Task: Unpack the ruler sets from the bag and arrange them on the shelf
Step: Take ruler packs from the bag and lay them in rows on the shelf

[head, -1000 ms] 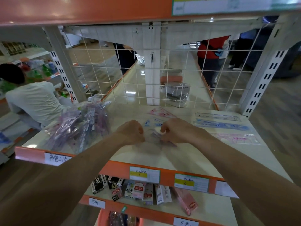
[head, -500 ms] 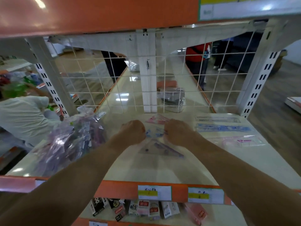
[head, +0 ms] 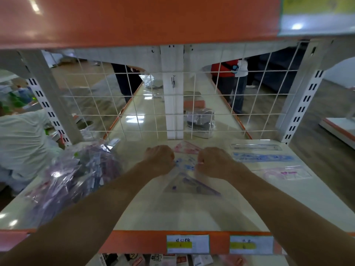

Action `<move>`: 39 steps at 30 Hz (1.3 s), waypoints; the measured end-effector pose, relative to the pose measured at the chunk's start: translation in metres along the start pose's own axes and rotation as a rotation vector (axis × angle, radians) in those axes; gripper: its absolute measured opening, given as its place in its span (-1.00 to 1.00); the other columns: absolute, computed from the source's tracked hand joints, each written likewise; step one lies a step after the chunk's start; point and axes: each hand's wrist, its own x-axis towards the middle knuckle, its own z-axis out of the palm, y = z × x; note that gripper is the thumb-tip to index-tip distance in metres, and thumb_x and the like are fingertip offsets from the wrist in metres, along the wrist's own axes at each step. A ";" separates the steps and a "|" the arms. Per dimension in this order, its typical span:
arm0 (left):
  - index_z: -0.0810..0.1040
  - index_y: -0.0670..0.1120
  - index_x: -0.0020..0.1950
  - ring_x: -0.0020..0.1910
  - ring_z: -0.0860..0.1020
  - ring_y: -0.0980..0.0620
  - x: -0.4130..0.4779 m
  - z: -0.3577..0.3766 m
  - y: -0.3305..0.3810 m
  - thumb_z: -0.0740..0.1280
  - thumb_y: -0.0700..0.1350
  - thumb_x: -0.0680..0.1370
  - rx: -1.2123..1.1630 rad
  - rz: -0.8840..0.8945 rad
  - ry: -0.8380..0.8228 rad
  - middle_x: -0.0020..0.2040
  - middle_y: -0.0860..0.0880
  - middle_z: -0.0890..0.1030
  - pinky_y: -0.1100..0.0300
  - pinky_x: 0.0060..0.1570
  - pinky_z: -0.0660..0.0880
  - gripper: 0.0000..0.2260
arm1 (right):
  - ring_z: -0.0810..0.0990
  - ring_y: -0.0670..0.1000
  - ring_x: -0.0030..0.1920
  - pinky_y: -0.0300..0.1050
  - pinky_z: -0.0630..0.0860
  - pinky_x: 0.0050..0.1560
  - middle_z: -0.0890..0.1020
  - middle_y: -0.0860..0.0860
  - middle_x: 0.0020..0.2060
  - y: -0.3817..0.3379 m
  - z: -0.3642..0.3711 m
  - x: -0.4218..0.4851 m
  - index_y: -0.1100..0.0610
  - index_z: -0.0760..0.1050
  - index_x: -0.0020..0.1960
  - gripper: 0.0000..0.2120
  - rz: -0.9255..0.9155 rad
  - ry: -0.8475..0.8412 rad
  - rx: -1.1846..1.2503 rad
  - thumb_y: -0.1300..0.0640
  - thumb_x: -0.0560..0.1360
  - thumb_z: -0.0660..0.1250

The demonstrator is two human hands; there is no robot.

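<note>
Bag (head: pixel 63 181) of ruler sets (head: pixel 92 166) beside curled left hand (head: pixel 160 159); right hand (head: pixel 213 162) likewise, grips unclear.

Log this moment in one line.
left hand: grips purple ruler set | right hand: grips it too | bag: on shelf, left

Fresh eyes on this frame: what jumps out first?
At mid-shelf, the left hand and right hand pinch the far edge of a clear-sleeved ruler set with a purple triangle inside. A crinkled bag stuffed with more sets sits on the shelf's left. On the right, three packets lie in a row from back to front: a clear ruler, a blue ruler and a pink packet.
</note>
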 end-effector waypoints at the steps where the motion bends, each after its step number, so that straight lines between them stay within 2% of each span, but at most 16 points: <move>1: 0.63 -0.05 0.07 0.11 0.52 -0.04 0.002 -0.003 -0.002 0.25 -0.09 0.54 0.015 0.001 0.007 0.09 -0.04 0.59 0.12 0.12 0.34 -0.79 | 0.56 0.12 0.01 -0.13 0.42 -0.09 0.58 0.10 -0.05 0.002 -0.003 0.005 0.20 0.58 0.00 -0.80 0.004 0.028 0.011 0.11 0.50 0.25; 4: 0.53 -0.06 0.25 0.26 0.42 -0.07 0.012 -0.009 -0.008 0.17 -0.13 0.58 0.119 0.024 0.010 0.26 -0.07 0.47 0.03 0.24 0.28 -0.72 | 0.51 0.11 0.16 -0.08 0.43 0.08 0.53 0.11 0.13 0.008 -0.009 0.018 0.17 0.54 0.20 -0.74 0.000 0.097 -0.004 0.16 0.56 0.21; 7: 0.39 -0.03 0.40 0.36 0.31 -0.06 0.021 -0.007 -0.006 0.11 -0.16 0.59 0.156 0.080 -0.097 0.38 -0.05 0.36 -0.03 0.32 0.21 -0.63 | 0.42 0.11 0.27 -0.06 0.39 0.20 0.42 0.10 0.25 0.012 -0.005 0.027 0.10 0.43 0.34 -0.68 0.008 0.060 -0.064 0.15 0.60 0.17; 9: 0.32 -0.02 0.44 0.37 0.29 -0.07 0.024 -0.001 -0.004 0.09 -0.14 0.60 0.192 0.106 -0.175 0.40 -0.05 0.33 -0.05 0.33 0.20 -0.61 | 0.44 0.13 0.25 -0.04 0.41 0.18 0.43 0.10 0.22 0.014 0.001 0.033 0.09 0.46 0.31 -0.70 0.012 0.034 -0.091 0.13 0.61 0.14; 12: 0.31 -0.01 0.44 0.34 0.31 -0.08 0.029 0.006 -0.001 0.10 -0.11 0.60 0.217 0.114 -0.195 0.37 -0.06 0.34 -0.06 0.31 0.23 -0.61 | 0.50 0.13 0.17 -0.02 0.45 0.12 0.49 0.11 0.16 0.015 0.008 0.038 0.10 0.52 0.22 -0.71 0.031 0.047 -0.094 0.03 0.62 0.14; 16: 0.31 -0.02 0.44 0.36 0.29 -0.07 0.034 0.004 0.004 0.12 -0.13 0.59 0.188 0.100 -0.214 0.38 -0.05 0.33 -0.05 0.34 0.21 -0.60 | 0.55 0.12 0.09 -0.05 0.48 0.02 0.56 0.10 0.07 0.014 0.009 0.041 0.15 0.56 0.15 -0.76 0.061 0.062 -0.108 0.16 0.59 0.16; 25: 0.25 -0.04 0.48 0.39 0.27 -0.10 0.032 -0.001 0.007 0.14 -0.09 0.60 0.195 0.074 -0.293 0.44 -0.06 0.27 -0.06 0.36 0.17 -0.57 | 0.53 0.14 0.14 -0.02 0.47 0.15 0.54 0.14 0.12 0.010 0.008 0.037 0.17 0.54 0.17 -0.73 0.055 0.057 -0.106 0.20 0.59 0.12; 29: 0.30 -0.04 0.45 0.42 0.26 -0.08 0.019 -0.016 -0.004 0.13 -0.15 0.60 0.069 0.055 -0.198 0.46 -0.04 0.29 -0.03 0.38 0.18 -0.60 | 0.55 0.11 0.11 -0.08 0.48 0.05 0.54 0.11 0.11 0.007 -0.007 0.024 0.14 0.53 0.18 -0.76 -0.001 0.085 -0.089 0.22 0.58 0.16; 33: 0.42 -0.03 0.38 0.35 0.38 -0.05 -0.016 -0.045 -0.028 0.16 -0.13 0.60 -0.055 0.047 -0.080 0.37 -0.03 0.42 0.05 0.34 0.28 -0.66 | 0.55 0.08 0.12 -0.17 0.40 -0.04 0.56 0.07 0.10 -0.014 -0.022 0.006 0.09 0.57 0.14 -0.76 -0.096 0.078 0.019 0.20 0.56 0.19; 37: 0.55 0.02 0.24 0.06 0.51 0.04 -0.059 -0.074 -0.057 0.23 -0.12 0.57 -0.087 -0.017 -0.016 0.13 0.01 0.56 0.28 0.06 0.35 -0.73 | 0.51 0.01 0.23 -0.15 0.41 0.16 0.55 -0.04 0.23 -0.058 -0.022 -0.017 -0.01 0.54 0.24 -0.71 -0.303 0.042 0.036 0.05 0.55 0.23; 39: 0.58 0.00 0.20 -0.03 0.51 0.06 -0.080 -0.086 -0.071 0.23 -0.14 0.57 -0.111 -0.063 0.001 0.05 0.02 0.56 0.35 -0.03 0.33 -0.75 | 0.49 -0.02 0.23 -0.20 0.35 0.16 0.54 -0.07 0.24 -0.080 -0.022 -0.027 0.00 0.52 0.27 -0.71 -0.379 0.017 0.033 0.04 0.58 0.20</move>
